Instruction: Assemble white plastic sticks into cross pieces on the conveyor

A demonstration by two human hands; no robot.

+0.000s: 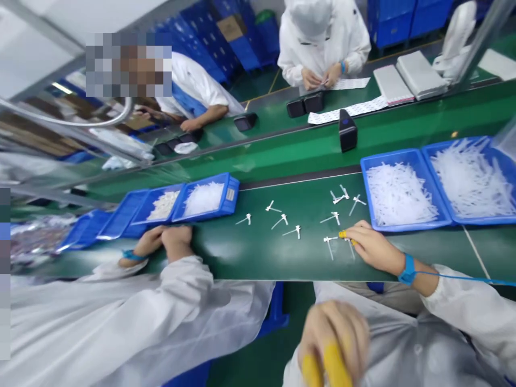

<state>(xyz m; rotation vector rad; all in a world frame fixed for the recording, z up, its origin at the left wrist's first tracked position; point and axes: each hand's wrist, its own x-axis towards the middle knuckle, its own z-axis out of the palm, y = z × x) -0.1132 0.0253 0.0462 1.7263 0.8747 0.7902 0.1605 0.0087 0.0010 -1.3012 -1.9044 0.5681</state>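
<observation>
My right hand (pixel 374 248), with yellow finger covers and a blue wrist strap, is over the green bench. Its fingertips are pinched around a small white part with a thin clear tube (pixel 352 250). Close to the bottom edge, my left hand (pixel 336 338) is raised off the bench and blurred, its yellow-covered fingers pointing down; whatever it may hold is unclear. Similar parts lie loosely about, one beside my right fingertips (pixel 329 247), another farther left (pixel 297 231). Behind my right hand stands a blue tray of clear strips (pixel 367 188), touching a second such tray (pixel 441 185).
Left on the bench (pixel 226 258) are a blue tray of clear pieces (pixel 230 194) and one of cream pieces (pixel 139 215). A neighbour's two hands (pixel 179 239) rest before them. Across a raised green ledge, people handle white strips and black boxes (pixel 347 131).
</observation>
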